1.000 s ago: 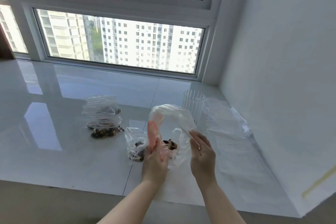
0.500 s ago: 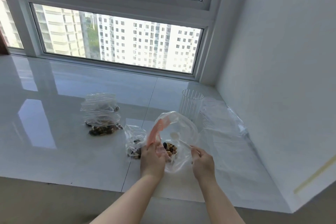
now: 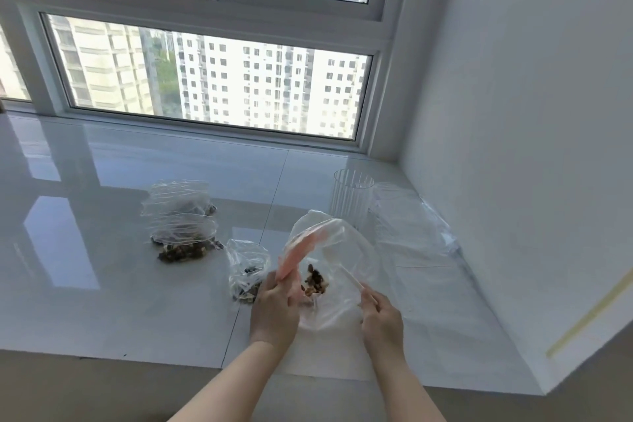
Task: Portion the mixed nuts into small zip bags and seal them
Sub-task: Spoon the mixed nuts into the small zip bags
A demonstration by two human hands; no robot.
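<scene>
1. Compared with a second earlier, both hands had dropped lower and the big clear bag [image 3: 337, 271] had been pulled open wider, so its mouth gaped up toward the camera instead of standing tall and narrow. Everything else on the tabletop [image 3: 102, 284] sat right where it was.
2. Left hand [image 3: 274, 312]: forearm came in from the bottom middle, back of the hand up, fingers curled round the near-left edge of the bag right at the pinkish zip strip [image 3: 298, 250]. So it was gripping the bag, not loose.
3. Right hand [image 3: 382, 317]: forearm angled in from the bottom right, fingers bunched and pinching the opposite edge of the bag mouth, where a pale strip ran up from the fingertips. The two hands were apart with the open bag stretched between them.
4. Mixed nuts [image 3: 315, 281]: a small dark clump lay inside that bag, down near the left hand's fingers.
5. Just left of the held bag stood a small zip bag [image 3: 248, 267] with some nuts in the bottom, top looked open but honestly hard to tell.
6. Further left and back were two filled bags [image 3: 181, 219], one resting partly on the other.
7. Behind the held bag stood a clear ribbed cup [image 3: 351, 199], and beside it to the right, against the wall, lay a pile of empty bags [image 3: 411, 233].
</scene>
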